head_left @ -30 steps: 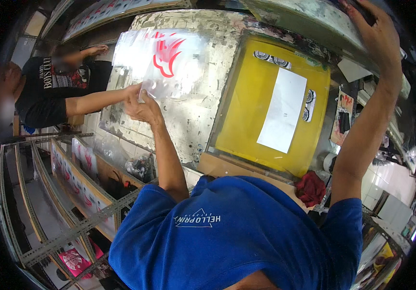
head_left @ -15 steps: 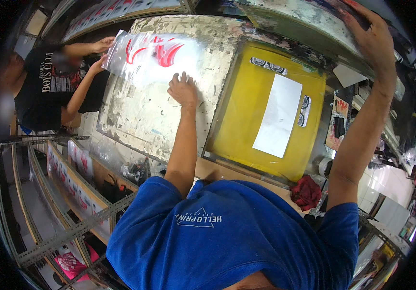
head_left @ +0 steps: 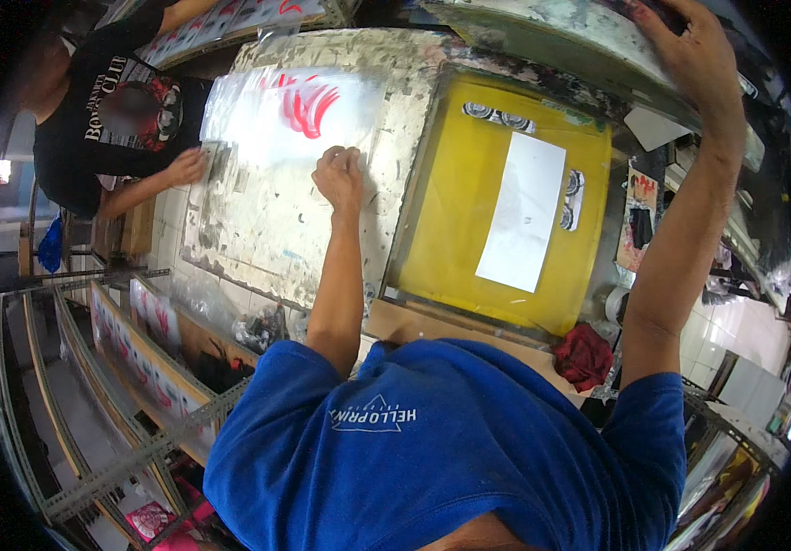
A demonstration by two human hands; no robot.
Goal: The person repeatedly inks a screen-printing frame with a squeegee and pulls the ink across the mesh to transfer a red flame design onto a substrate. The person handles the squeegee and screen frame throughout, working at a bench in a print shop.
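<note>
A clear plastic sheet with red brush marks lies on the paint-stained work table. My left hand rests curled on the sheet's near right corner and pinches it. My right hand is raised at the far right and grips the edge of a raised, stained screen frame. Between my arms lies a yellow printing screen with a white rectangle in its middle. A co-worker in a black shirt stands at the left, one hand pressing on the sheet's left edge.
A metal drying rack with several printed sheets stands at the lower left. A red rag lies by the screen's near right corner. Small cards and clutter sit to the right of the screen.
The co-worker has lowered the lifted sheet onto the table. My left hand moved from the bare table to the sheet's corner. My right hand stays up on the frame.
</note>
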